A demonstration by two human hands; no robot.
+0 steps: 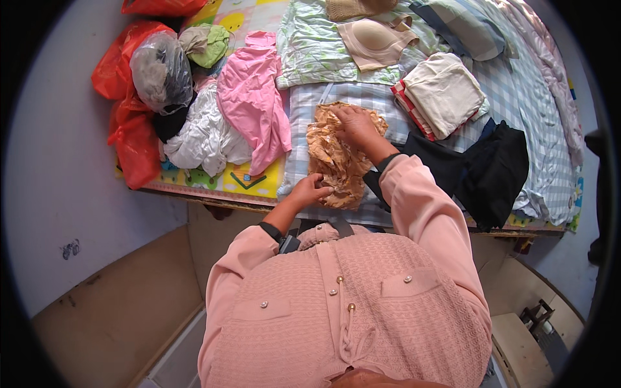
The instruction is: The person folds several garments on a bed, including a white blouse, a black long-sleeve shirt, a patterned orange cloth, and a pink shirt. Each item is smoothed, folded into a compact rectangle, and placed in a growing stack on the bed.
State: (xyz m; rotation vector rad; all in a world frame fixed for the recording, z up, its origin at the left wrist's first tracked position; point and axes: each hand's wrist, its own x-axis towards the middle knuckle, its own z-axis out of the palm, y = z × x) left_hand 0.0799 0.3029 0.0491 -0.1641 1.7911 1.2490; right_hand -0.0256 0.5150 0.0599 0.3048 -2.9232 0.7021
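Note:
A crumpled orange-tan patterned garment (335, 154) lies in front of me on a blue-and-white checked cloth (302, 123). My right hand (358, 127) rests palm down on its upper part; whether the fingers grip the fabric cannot be made out. At the garment's lower left edge is my left hand (309, 191), thumb and fingers apart and touching the fabric. Black clothing (492, 169) spreads to the right, partly under my right forearm. Beyond it sits a folded cream cloth (442, 94) on a red-and-white checked one (412, 110).
Left are a pink garment (254, 99), a heap of white clothing (206, 133), a clear plastic bag (161, 72) and red plastic bags (133, 145). A beige bra (376, 41) lies on green-patterned fabric (308, 48). The bed's front edge (213, 199) runs before my body; a wall (53, 145) stands left.

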